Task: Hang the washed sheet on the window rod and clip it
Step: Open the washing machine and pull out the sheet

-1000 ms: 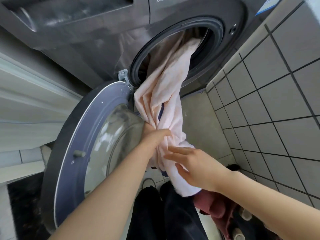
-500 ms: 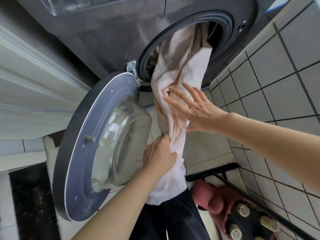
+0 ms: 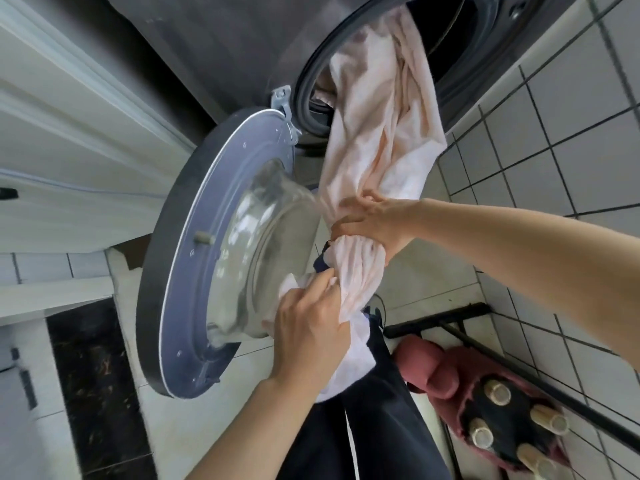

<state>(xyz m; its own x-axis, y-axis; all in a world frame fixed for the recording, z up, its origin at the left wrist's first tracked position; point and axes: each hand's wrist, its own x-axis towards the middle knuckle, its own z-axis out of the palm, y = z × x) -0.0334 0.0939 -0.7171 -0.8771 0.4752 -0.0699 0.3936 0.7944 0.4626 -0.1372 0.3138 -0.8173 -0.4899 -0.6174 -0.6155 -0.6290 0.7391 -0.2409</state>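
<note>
Sheet [image 3: 381, 140] half out of the washer drum [image 3: 450, 46]; left hand [image 3: 311, 327] and right hand [image 3: 374, 220] each have a closed grip on its bunched rope; I'd pull hand-over-hand, hem off floor.

Sheet [image 3: 381, 133]: pale peach-pink, plain, no print; the bunch under my left hand [image 3: 308, 327] reads near white. Washer body [image 3: 225, 46]: dark grey. Door [image 3: 194, 244]: dark grey rim, blue-grey inner ring, clear glass bowl. Wall tiles [image 3: 554, 133]: light grey, dark grout grid. Floor slab [image 3: 93, 375]: black, brown veining. Slipper [image 3: 443, 372]: dusty red.
</note>
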